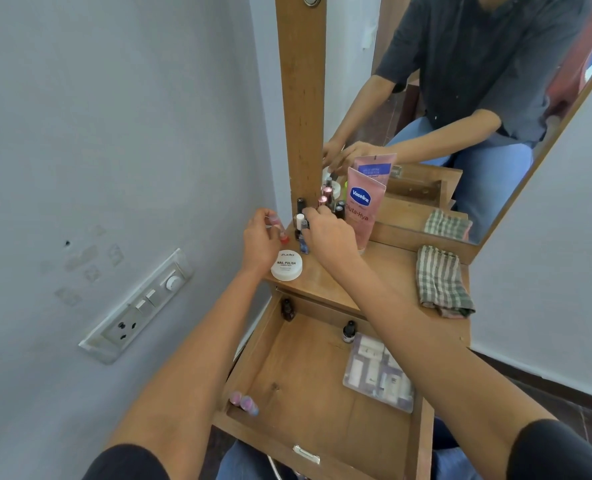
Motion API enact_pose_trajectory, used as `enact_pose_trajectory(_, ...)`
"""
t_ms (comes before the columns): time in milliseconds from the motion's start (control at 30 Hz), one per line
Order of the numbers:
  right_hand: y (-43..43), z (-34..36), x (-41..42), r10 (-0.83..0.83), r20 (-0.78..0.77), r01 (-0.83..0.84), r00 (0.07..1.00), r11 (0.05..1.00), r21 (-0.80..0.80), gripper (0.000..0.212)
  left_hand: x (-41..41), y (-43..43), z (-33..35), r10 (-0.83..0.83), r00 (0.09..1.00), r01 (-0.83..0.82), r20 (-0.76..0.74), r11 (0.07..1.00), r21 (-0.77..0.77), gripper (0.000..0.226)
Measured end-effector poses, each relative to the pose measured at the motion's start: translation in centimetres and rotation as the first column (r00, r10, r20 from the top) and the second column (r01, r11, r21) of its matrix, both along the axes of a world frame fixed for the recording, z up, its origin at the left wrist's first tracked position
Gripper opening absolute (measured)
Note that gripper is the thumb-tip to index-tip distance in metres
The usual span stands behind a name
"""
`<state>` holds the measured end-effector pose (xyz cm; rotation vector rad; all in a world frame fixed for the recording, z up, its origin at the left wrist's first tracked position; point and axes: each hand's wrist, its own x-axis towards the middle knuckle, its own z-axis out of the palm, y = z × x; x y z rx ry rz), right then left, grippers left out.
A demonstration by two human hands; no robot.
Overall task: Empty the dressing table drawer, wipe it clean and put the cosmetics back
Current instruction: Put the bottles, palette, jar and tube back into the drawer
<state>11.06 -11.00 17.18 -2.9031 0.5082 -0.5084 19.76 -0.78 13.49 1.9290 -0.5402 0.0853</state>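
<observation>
The wooden drawer (308, 386) stands pulled open below the dressing table top (384, 271). Inside it lie two small dark bottles (349, 331), a flat clear packet (377, 372) and two pink-capped items (244, 402). On the table top my left hand (258, 242) grips a red nail polish bottle (280, 233). My right hand (329, 235) pinches a blue nail polish bottle (304, 242) among several small bottles (325, 202). A white nail polish remover tub (286, 265) and a pink Vaseline tube (362, 209) stand beside them.
A folded checked cloth (441, 282) lies on the right of the table top. The mirror (460, 98) rises behind in a wooden frame (299, 98). A switchboard (138, 306) is on the left wall. My knees are under the drawer.
</observation>
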Motion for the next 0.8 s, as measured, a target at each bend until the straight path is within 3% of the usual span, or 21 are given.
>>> enact_pose_trajectory(233, 0.3, 0.2, 0.9, 0.016, -0.142, -0.037, 0.990, 0.989, -0.142, 0.031, 0.3, 0.8, 0.1, 0.038, 0.999, -0.038, 0.002, 0.999, 0.026, 0.021)
enact_pose_trajectory(467, 0.6, 1.0, 0.6, 0.033, -0.170, -0.052, 0.985, 0.993, -0.110, 0.027, 0.0, 1.5, 0.5, 0.056, 0.998, -0.056, -0.008, 0.998, 0.012, 0.020)
enact_pose_trajectory(600, 0.8, 1.9, -0.5, 0.012, -0.049, -0.016, 0.999, 0.996, -0.086, 0.019, -0.7, 2.5, 1.3, 0.072, 0.997, -0.072, -0.017, 0.996, -0.051, 0.010)
enact_pose_trajectory(800, 2.8, 2.5, -5.4, 0.098, 0.314, -0.100, 0.944, 0.995, -0.011, 0.012, -2.9, 5.2, 1.6, 0.089, 0.993, -0.101, -0.082, 0.982, -0.161, 0.017)
